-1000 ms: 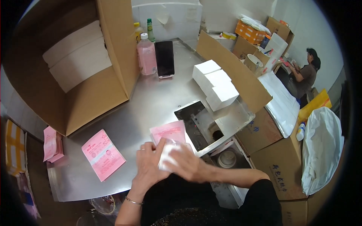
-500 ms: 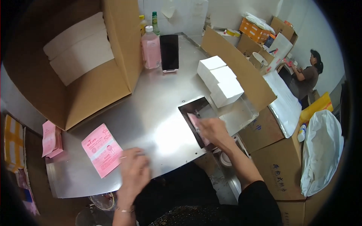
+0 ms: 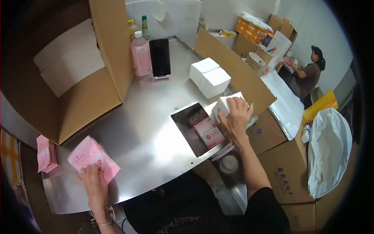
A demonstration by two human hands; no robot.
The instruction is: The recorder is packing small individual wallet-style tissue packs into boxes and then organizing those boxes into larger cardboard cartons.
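My left hand [image 3: 93, 183] rests on the near edge of a stack of pink flat packets [image 3: 92, 158] at the lower left of the steel table [image 3: 152, 136], fingers spread over it. My right hand [image 3: 235, 117] grips a white tissue block [image 3: 226, 104] at the right rim of a rectangular opening [image 3: 191, 128] in the table. A pink filled packet [image 3: 210, 132] lies down inside that opening. Two more white blocks [image 3: 210, 78] sit just beyond, toward the back.
A big open cardboard box [image 3: 78, 74] stands at the left. A pink bottle [image 3: 141, 54] and a dark phone [image 3: 160, 57] stand at the back. More pink packets [image 3: 44, 154] lie off the left edge. Cartons, a white bag [image 3: 331, 152] and a seated person [image 3: 307, 74] are at the right.
The hands have parted from the table's near middle. The right hand dropped a pink packet into the opening and went on to the white block. The left hand slid left onto the pink stack.
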